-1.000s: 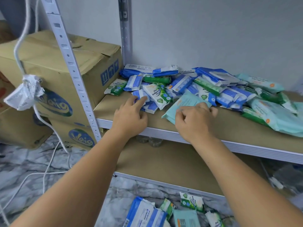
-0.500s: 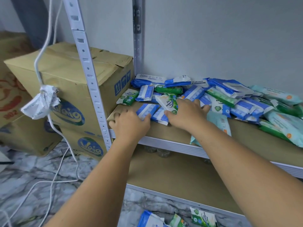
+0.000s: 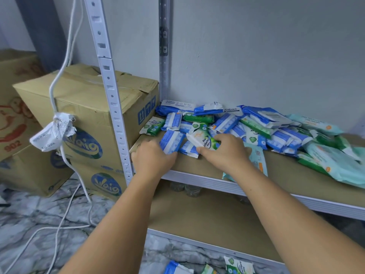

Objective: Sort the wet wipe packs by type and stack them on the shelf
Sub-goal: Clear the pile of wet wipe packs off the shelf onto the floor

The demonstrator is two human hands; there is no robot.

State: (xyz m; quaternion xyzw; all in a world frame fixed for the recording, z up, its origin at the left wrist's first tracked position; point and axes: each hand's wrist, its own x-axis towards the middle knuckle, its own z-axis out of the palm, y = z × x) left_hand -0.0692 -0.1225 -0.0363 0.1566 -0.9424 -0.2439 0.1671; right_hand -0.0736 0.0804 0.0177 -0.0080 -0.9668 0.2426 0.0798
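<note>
**Two hands in the wipe pile, one pack each**

Landmark: front post (image 3: 110,86) of the rack, white and slotted.

Counts
- Hands: two. Packs in hand: two.
- The pile (image 3: 256,125) lies on the shelf board (image 3: 286,175), right of the post. It holds small blue, green and white-and-green packs, overlapped too much to count.
- Large teal packs: three visible. The one nearest the post (image 3: 256,161) overhangs the board's front edge beneath the right wrist.
- Floor packs (image 3: 237,265): three, below and right of the post, cut by the frame edge.
- Cardboard boxes (image 3: 85,99): four, left of and behind the post; two printed "Waig" are stacked.
- One white cable (image 3: 59,76) with a crumpled paper tag (image 3: 53,131) hangs left of the post.

Orientation
- Blue pack (image 3: 170,141): long axis runs from the board's front edge toward the back wall, with the far end raised.
- White-and-green pack (image 3: 203,139): long axis roughly along the board's front edge, one short end toward the post, printed face up.

Hands
- Left hand (image 3: 152,157), just right of the post: fingers curled, pinching the blue pack's near end.
- Right hand (image 3: 223,153), farther from the post: thumb and curled fingers grip the white-and-green pack. That pack touches the blue pack's right side.
</note>
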